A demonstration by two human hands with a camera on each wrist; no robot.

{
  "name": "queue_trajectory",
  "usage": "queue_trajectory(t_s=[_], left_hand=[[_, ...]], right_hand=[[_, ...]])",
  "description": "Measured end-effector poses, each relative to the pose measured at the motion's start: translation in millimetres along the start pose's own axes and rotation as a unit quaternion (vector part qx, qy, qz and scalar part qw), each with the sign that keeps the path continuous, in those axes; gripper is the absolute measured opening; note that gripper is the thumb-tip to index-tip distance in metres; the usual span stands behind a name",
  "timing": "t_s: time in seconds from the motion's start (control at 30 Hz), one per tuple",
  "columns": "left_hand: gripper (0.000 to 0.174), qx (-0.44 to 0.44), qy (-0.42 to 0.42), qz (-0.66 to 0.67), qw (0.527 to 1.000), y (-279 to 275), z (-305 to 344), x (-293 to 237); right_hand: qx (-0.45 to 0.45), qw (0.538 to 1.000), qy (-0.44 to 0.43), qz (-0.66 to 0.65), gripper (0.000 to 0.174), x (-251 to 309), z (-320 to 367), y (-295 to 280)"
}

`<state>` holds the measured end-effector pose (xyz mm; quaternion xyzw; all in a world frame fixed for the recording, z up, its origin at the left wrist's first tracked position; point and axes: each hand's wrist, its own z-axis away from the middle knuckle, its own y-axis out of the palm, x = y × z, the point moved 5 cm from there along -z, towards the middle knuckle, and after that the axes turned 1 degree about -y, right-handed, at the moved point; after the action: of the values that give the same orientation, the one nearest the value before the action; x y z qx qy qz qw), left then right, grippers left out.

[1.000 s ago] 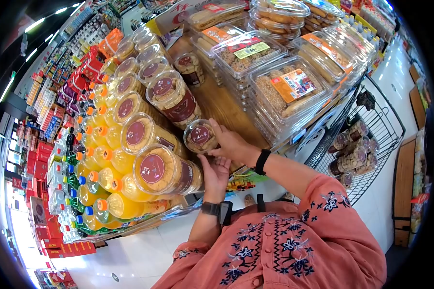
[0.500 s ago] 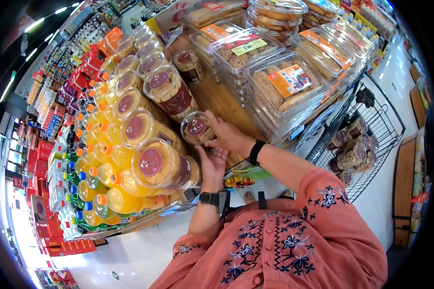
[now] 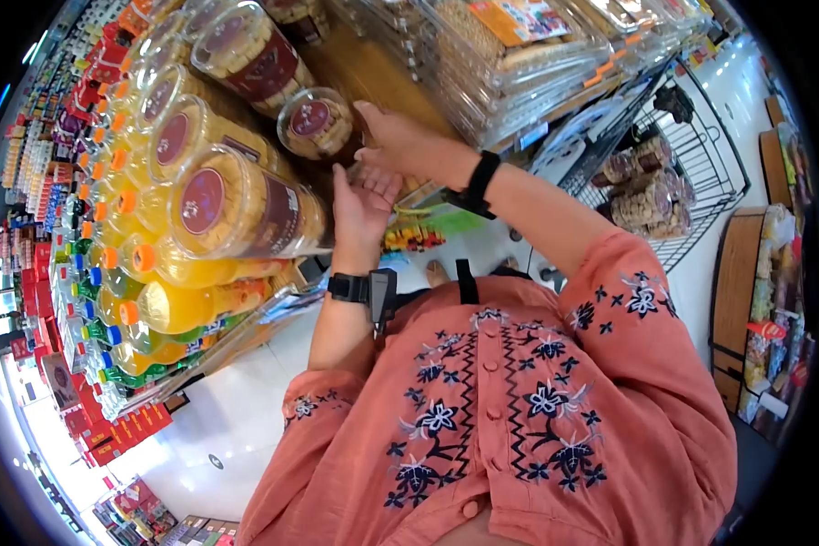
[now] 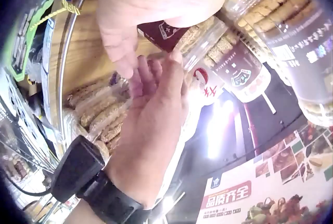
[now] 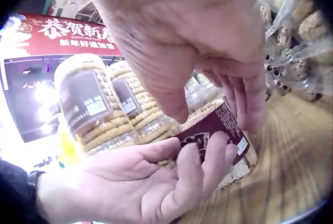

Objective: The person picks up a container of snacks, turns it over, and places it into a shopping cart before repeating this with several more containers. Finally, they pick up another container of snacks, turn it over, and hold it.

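Note:
A small clear jar of cookies with a maroon round lid label and a maroon side label stands on the wooden display top. My right hand grips its side, thumb and fingers spread around it in the right wrist view. Palm up, my left hand is beside the lower part of the jar; its loosely bent fingers lie in front of the side label. Whether they press on it I cannot tell. A larger cookie jar is left of my left hand.
More cookie jars stand behind and left, beside rows of orange drink bottles. Stacked clear pastry boxes are to the right. A wire cart holding several jars stands beyond the display edge.
The head view has tilted down, so the display and both hands appear higher and farther left. My right hand stays at the same small jar, with my left hand close beside it.

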<state>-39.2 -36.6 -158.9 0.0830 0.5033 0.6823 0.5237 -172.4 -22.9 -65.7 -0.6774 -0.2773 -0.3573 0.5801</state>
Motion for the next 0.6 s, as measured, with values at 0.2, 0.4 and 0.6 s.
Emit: queue_trajectory(t_s=[0.2, 0.4, 0.6], left_hand=[[0.056, 0.028, -0.042, -0.194, 0.980, -12, 34, 4], [0.054, -0.016, -0.018, -0.362, 0.932, -13, 41, 4], [0.057, -0.010, -0.041, -0.449, 0.892, -6, 39, -3]], right_hand=[[0.041, 0.998, 0.024, 0.029, 0.047, -21, 92, -41], [-0.031, 0.983, 0.168, -0.065, 0.040, -73, 185, -66], [-0.098, 0.937, 0.274, -0.195, 0.034, -105, 257, -82]])
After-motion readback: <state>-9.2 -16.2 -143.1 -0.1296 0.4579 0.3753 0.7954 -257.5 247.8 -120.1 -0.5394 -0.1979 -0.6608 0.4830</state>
